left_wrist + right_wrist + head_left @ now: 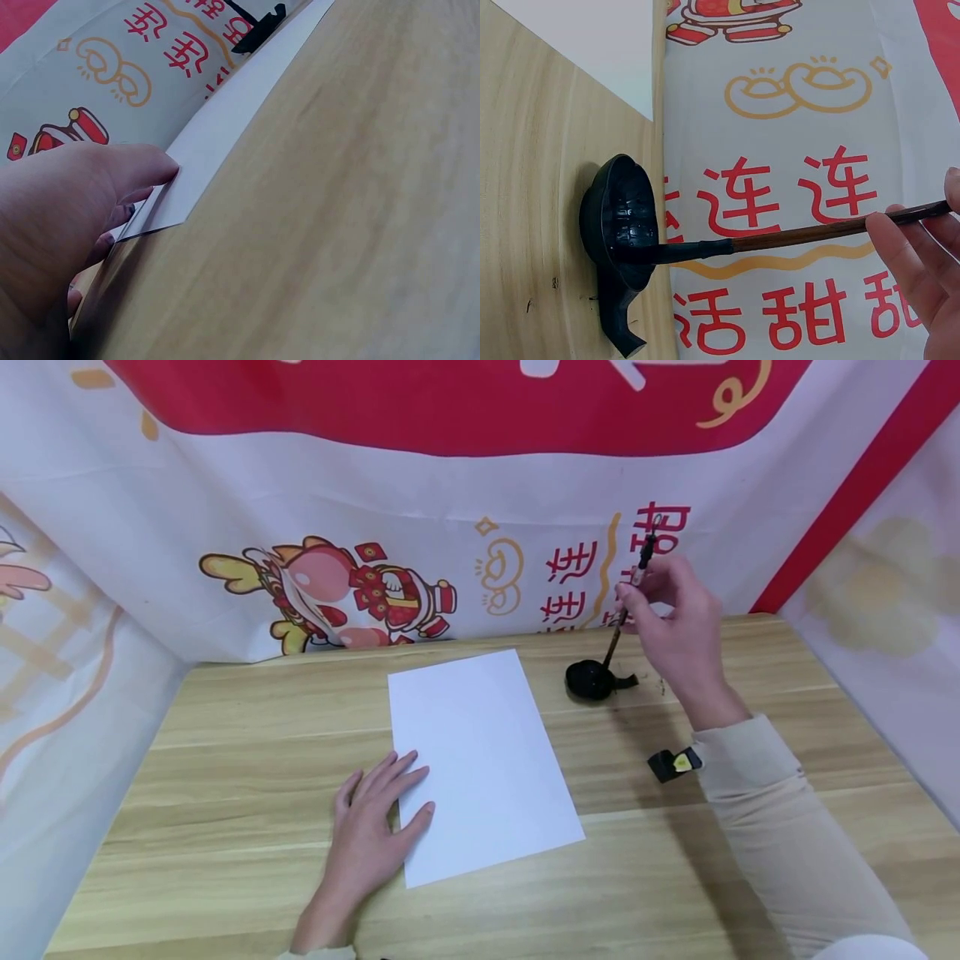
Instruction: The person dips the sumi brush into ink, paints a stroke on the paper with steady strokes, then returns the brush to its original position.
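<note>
My right hand (678,618) pinches a writing brush (795,236) by its upper shaft, holding it nearly upright with a slight tilt. The brush's tip is down inside a small black ink dish (626,217), which has a curved stem-like handle and wet, glossy ink in its bowl. A blank white sheet of paper (480,760) lies in front of me, left of the dish. On its left edge rests my left hand (371,827), fingers spread, thumb and fingertips over the paper. In the left wrist view the thumb touches the sheet (217,127).
The wooden table (247,793) meets a printed cloth backdrop (420,493) behind the paper. A small black object with a yellow mark (675,764) sits by my right cuff. Little dark specks dot the wood beside the dish.
</note>
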The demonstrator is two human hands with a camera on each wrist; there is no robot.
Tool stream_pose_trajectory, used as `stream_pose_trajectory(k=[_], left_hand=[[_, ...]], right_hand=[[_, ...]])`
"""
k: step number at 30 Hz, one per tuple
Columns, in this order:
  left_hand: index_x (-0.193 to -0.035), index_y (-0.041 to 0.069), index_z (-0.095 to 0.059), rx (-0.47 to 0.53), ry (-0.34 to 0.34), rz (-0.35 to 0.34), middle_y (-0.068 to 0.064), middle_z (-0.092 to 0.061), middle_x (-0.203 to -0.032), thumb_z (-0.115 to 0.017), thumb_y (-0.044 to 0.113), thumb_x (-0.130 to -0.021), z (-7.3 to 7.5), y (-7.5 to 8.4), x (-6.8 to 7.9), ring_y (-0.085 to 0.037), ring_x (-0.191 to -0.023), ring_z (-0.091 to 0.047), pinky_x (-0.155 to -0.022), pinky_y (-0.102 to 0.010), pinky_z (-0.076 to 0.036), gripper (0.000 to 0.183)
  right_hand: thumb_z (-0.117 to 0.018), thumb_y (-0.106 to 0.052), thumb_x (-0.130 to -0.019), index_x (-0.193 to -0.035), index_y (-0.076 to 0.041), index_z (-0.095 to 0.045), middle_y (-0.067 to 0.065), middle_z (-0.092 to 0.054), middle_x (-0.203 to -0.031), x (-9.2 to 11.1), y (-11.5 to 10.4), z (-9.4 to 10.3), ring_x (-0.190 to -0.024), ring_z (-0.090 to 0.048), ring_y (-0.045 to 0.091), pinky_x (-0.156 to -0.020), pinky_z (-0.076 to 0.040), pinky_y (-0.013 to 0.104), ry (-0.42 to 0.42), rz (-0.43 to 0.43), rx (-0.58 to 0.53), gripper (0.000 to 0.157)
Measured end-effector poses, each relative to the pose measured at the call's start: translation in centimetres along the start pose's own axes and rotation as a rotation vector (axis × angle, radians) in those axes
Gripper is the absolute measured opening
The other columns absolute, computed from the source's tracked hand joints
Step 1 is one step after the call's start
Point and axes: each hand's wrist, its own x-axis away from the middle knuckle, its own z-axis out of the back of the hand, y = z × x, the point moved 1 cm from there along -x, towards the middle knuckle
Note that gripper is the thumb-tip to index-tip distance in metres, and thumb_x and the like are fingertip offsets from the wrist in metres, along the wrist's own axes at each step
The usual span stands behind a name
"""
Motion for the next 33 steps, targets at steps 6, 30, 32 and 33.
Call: stream_pose_trajectory(k=[6, 30, 32, 33], left_hand=[[-0.141, 0.022, -0.070, -0.005, 0.000, -0.002, 0.002, -0.056, -0.163, -0.082, 0.030, -0.095, -0.1, -0.1, 0.0, -0.031, -0.158, -0.044, -0.130, -0.067, -0.012, 0.049], [-0.140, 0.019, -0.071, -0.023, 0.020, -0.038, 0.001, -0.058, -0.162, -0.082, 0.027, -0.094, -0.2, 0.0, 0.1, -0.031, -0.157, -0.045, -0.128, -0.071, -0.014, 0.049], [-0.140, 0.018, -0.071, -0.021, 0.020, -0.038, 0.001, -0.058, -0.162, -0.082, 0.027, -0.094, -0.2, -0.1, 0.1, -0.031, -0.158, -0.044, -0.128, -0.071, -0.014, 0.049], [-0.140, 0.018, -0.071, -0.020, 0.020, -0.038, 0.001, -0.058, -0.162, -0.083, 0.026, -0.094, -0.1, -0.1, 0.1, -0.031, -0.158, -0.044, -0.128, -0.071, -0.014, 0.049]], right_hand=[[-0.070, -0.018, -0.105, -0.127, 0.001, -0.060, 0.000, -0.070, -0.103, -0.1, -0.1, 0.2, -0.090, -0.071, 0.009, -0.069, -0.063, 0.018, -0.007, -0.030, -0.041, 0.031], [-0.072, -0.019, -0.104, -0.129, 0.001, -0.062, -0.002, -0.069, -0.112, -0.1, 0.2, 1.2, -0.096, -0.069, 0.002, -0.069, -0.057, 0.008, 0.139, -0.018, -0.016, 0.033], [-0.072, -0.019, -0.104, -0.130, -0.001, -0.062, -0.005, -0.069, -0.113, -0.1, 0.0, 1.4, -0.097, -0.069, 0.002, -0.070, -0.056, 0.007, 0.153, -0.017, -0.008, 0.033], [-0.072, -0.018, -0.104, -0.130, -0.001, -0.062, -0.004, -0.070, -0.114, -0.2, -0.1, 1.5, -0.097, -0.069, 0.002, -0.070, -0.057, 0.007, 0.159, -0.013, -0.008, 0.032]])
